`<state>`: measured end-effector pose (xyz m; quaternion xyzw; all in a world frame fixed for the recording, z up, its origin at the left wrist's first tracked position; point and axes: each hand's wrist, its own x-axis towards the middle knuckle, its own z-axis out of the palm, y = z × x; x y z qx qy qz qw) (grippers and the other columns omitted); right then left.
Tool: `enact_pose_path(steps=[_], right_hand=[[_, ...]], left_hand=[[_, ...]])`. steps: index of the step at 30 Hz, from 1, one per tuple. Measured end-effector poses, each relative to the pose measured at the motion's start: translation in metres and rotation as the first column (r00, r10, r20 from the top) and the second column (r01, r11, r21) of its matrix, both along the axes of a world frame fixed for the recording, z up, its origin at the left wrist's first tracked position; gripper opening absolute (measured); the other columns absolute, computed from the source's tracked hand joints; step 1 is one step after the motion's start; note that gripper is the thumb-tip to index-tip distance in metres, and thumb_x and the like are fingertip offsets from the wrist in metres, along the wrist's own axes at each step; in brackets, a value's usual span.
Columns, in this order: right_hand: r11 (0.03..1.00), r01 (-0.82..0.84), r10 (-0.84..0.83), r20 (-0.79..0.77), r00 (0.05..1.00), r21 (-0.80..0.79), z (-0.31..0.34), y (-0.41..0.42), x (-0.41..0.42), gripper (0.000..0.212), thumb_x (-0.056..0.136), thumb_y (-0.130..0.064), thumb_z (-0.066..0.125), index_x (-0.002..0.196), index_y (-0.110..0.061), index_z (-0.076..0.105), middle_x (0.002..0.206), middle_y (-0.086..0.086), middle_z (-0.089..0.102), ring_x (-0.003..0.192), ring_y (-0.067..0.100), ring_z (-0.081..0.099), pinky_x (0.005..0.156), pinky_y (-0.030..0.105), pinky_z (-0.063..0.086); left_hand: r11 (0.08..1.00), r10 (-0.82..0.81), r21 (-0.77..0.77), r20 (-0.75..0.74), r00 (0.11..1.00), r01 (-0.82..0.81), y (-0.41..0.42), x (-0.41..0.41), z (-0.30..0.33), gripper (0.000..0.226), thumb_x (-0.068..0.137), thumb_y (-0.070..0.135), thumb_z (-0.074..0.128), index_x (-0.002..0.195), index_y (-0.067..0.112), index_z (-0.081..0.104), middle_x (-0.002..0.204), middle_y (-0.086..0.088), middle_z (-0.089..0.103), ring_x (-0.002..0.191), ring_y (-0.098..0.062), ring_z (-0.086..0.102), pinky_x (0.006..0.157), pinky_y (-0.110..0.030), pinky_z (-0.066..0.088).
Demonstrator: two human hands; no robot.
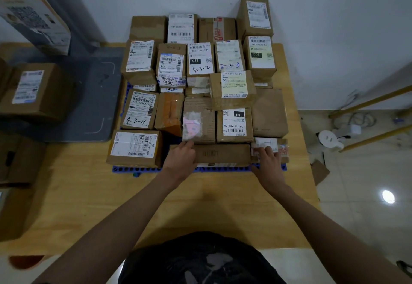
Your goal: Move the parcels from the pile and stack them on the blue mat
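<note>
Both hands are on a long, flat brown cardboard parcel (223,153) lying crosswise at the near edge of the blue mat (225,169), on the wooden table (93,194). The left hand (181,158) curls over its left end and the right hand (268,161) presses against its right end, fingers spread flat; each grips one end, though the fingertips on the far side are hidden. The parcel's top carries a faint dark stamp, too blurred to read.

The mat is nearly covered with stacked parcels, so only its perforated blue front edge and a corner at the left show. Legible writing: a handwritten "4-3-11" on the parcel with label 15H-159-A03-280 (139,110), "4-3-2" on the 032-038-E01 parcel (200,59), "2-2-3" in blue ink on its neighbour (229,55), and "3016" (printed upside down) on another (171,66). A parcel marked 15H (234,123) sits just behind the held one.

At the left, more boxes (35,89) rest on a grey platform (98,96); those nearest the frame's edge are cut off and dim.
</note>
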<state>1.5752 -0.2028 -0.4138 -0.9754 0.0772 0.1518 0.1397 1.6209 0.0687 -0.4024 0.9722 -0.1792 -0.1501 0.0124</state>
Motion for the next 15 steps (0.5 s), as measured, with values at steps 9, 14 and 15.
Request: enact_pose_path(steps=[9, 14, 15], right_hand=[[0.999, 0.033, -0.031, -0.050, 0.998, 0.037, -0.002, -0.001, -0.007, 0.060, 0.088, -0.021, 0.067, 0.142, -0.016, 0.041, 0.134, 0.006, 0.041, 0.124, 0.031, 0.035, 0.104, 0.039, 0.036], [0.995, 0.051, -0.048, -0.041, 0.998, 0.084, 0.006, -0.002, -0.006, 0.058, 0.085, -0.013, 0.067, 0.138, -0.013, 0.043, 0.134, 0.006, 0.042, 0.123, 0.027, 0.039, 0.099, 0.038, 0.042], [0.994, 0.068, -0.065, -0.029, 0.997, 0.089, 0.010, -0.001, -0.005, 0.054, 0.084, -0.011, 0.066, 0.135, -0.012, 0.046, 0.132, 0.007, 0.044, 0.121, 0.027, 0.041, 0.096, 0.038, 0.043]], left_hand=[[1.000, -0.021, 0.018, 0.022, 1.000, 0.020, -0.001, 0.000, -0.005, 0.037, 0.086, 0.039, 0.067, 0.109, 0.009, 0.066, 0.126, -0.004, 0.051, 0.115, -0.021, 0.052, 0.077, -0.034, 0.052], [0.999, -0.022, 0.047, 0.032, 0.999, 0.020, -0.002, -0.006, -0.004, 0.043, 0.088, 0.040, 0.066, 0.116, 0.007, 0.063, 0.130, -0.006, 0.048, 0.118, -0.023, 0.051, 0.077, -0.034, 0.053], [0.998, -0.020, 0.052, 0.031, 0.999, 0.019, -0.002, -0.007, -0.004, 0.043, 0.088, 0.039, 0.066, 0.117, 0.007, 0.062, 0.132, -0.006, 0.047, 0.119, -0.023, 0.050, 0.078, -0.034, 0.053]])
